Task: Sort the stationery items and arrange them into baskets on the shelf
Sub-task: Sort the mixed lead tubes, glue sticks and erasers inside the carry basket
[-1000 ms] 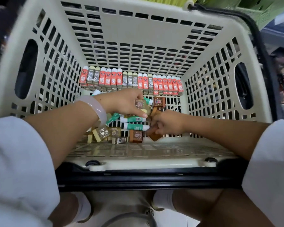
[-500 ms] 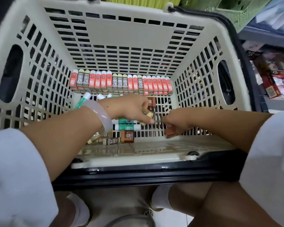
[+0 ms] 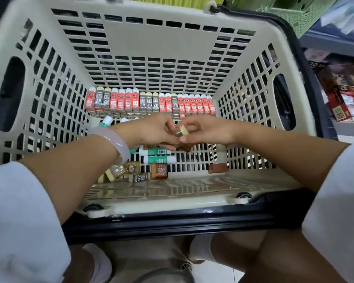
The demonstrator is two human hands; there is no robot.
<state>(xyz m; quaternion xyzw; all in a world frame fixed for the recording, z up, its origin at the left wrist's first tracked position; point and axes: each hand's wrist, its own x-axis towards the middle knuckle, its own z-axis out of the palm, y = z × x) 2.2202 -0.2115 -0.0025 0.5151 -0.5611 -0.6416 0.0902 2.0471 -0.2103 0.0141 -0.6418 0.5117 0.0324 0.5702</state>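
Fingers of both hands (image 3: 151, 129) (image 3: 208, 130) were pinched on a small eraser (image 3: 182, 130), above loose erasers (image 3: 158, 170) in the slotted plastic basket (image 3: 161, 48).

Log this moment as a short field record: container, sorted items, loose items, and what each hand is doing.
container: cream slotted basket with black handle
sorted items: row of red and grey 2B eraser packs standing along the far wall
loose items: green-and-white tubes, brown pack, grey 2B pack, brown piece near the right wall
left hand: pinches small pack; pale bangle on wrist
right hand: fingers pinch the same small pack
stage: sorting unfinished
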